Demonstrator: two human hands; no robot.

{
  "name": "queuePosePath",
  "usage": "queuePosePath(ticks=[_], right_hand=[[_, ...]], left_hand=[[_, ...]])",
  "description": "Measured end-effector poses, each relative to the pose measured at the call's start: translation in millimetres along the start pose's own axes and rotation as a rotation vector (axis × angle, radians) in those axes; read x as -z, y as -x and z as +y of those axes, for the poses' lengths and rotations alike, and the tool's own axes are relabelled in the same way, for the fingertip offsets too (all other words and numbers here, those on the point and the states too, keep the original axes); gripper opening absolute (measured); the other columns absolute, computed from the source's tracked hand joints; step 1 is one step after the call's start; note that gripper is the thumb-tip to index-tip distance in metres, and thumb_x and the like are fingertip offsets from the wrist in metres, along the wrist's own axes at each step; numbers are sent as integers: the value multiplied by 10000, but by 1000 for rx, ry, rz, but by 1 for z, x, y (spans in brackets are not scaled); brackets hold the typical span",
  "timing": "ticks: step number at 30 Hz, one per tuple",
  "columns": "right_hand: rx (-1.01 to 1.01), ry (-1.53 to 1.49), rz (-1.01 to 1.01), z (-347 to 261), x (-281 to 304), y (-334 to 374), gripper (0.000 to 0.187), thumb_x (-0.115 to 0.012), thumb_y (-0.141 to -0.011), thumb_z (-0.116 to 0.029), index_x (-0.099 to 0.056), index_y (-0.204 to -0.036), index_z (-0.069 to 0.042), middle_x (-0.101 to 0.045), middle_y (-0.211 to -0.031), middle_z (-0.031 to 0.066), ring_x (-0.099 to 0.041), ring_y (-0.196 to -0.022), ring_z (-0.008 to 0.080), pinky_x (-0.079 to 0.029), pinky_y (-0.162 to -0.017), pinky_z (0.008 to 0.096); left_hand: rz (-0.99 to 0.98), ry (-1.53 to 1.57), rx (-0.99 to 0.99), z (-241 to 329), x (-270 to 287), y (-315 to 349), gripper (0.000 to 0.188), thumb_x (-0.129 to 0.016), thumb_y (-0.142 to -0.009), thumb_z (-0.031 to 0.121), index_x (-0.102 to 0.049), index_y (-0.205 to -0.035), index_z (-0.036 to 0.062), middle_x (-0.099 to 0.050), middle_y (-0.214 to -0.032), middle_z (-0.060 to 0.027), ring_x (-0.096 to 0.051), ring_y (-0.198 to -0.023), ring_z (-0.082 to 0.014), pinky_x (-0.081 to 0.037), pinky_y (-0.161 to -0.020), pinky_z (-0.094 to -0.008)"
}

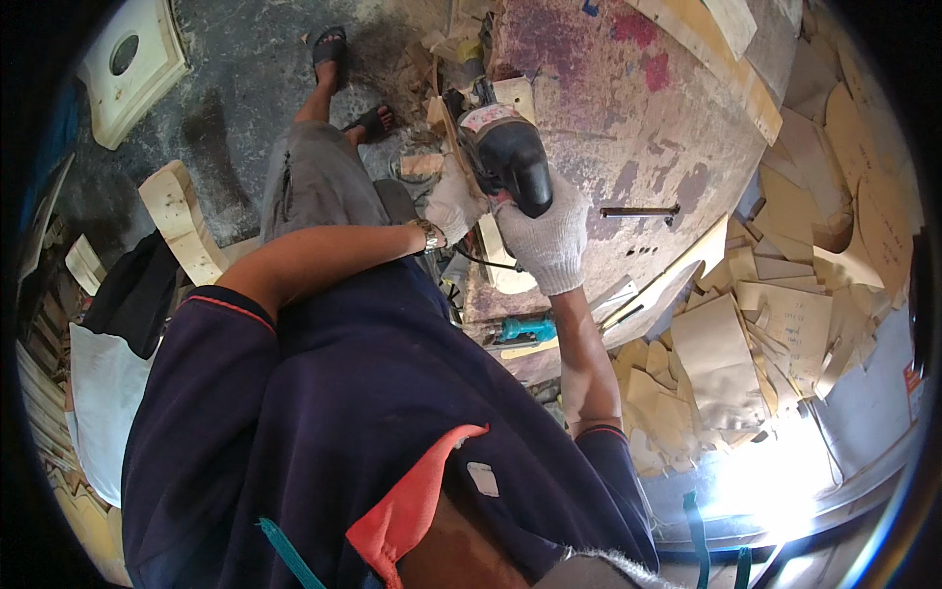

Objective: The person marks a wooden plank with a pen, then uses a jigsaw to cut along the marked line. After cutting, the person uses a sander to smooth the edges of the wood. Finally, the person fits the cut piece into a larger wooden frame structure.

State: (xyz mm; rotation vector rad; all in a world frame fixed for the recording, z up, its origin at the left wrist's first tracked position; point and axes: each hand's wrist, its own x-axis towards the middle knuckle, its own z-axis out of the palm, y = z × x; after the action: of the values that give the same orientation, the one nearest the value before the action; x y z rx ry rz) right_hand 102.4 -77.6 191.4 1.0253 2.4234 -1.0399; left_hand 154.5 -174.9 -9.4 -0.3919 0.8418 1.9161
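My right hand (549, 236), in a white knitted glove, is wrapped round the rear of a black power tool (515, 162). The tool points away from me, and its working end is hard to make out. Close on its left, my gloved left hand (453, 204) is closed against a narrow brown wooden piece (459, 147); the tool partly hides those fingers. A pale wooden piece (505, 260) lies on the worktable (628, 128) below my hands. A dark cable (486, 260) curves beside it.
Right of my hand lies a dark metal rod (640, 212); a teal power tool (525, 329) sits near the table's close edge. Cut wooden boards (721, 358) are heaped at the right. A curved wooden piece (182, 221) and a board with a hole (132, 69) stand left.
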Motion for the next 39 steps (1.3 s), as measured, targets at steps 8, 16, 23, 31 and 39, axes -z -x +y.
queuePosePath(ticks=[8, 16, 23, 31, 39], right_hand=[[46, -26, 29, -9, 0, -4, 249, -751, -724, -144, -696, -917, 4, -705, -754, 206, -737, -754, 383, -564, -671, 420], [47, -9, 56, -6, -3, -6, 275, -750, -726, -163, -712, -948, -5, -706, -764, 212, -729, -764, 402, -562, -677, 443], [-101, 12, 123, -25, -1, -2, 346, -764, -716, -222, -720, -970, 9, -721, -829, 241, -724, -835, 419, -566, -748, 431], [-194, -835, 533, 15, 11, 103, 113, -727, -837, -101, -729, -908, -12, -683, -744, 36, -618, -641, 111, -511, -598, 293], [-187, -1826, 1073, 204, -35, 172, 173, -665, -872, -110, -642, -1010, -9, -682, -906, 114, -629, -646, 206, -559, -593, 322]], left_hand=[[6, -3, 143, 32, -13, 1, 565, -305, -1116, 489, -389, -1503, 85, -533, -1488, -104, -526, -1350, -287, -425, -1143, -420], [-58, -159, 60, 9, -1, -1, 718, -245, -1078, 622, -406, -1537, 93, -476, -1566, -118, -477, -1404, -316, -389, -1173, -454], [197, 398, 385, 0, 13, -6, 758, -822, -837, 122, -333, -1412, 62, -599, -1275, -149, -656, -1058, -258, -570, -867, -383], [218, -880, 50, 119, 16, 35, 754, -879, -800, 123, -310, -1286, 33, -614, -1144, -204, -700, -977, -277, -629, -728, -373], [429, -907, -616, 245, 84, 20, 880, -909, -776, 144, -293, -1390, 13, -583, -1211, -158, -637, -968, -216, -582, -752, -340]])
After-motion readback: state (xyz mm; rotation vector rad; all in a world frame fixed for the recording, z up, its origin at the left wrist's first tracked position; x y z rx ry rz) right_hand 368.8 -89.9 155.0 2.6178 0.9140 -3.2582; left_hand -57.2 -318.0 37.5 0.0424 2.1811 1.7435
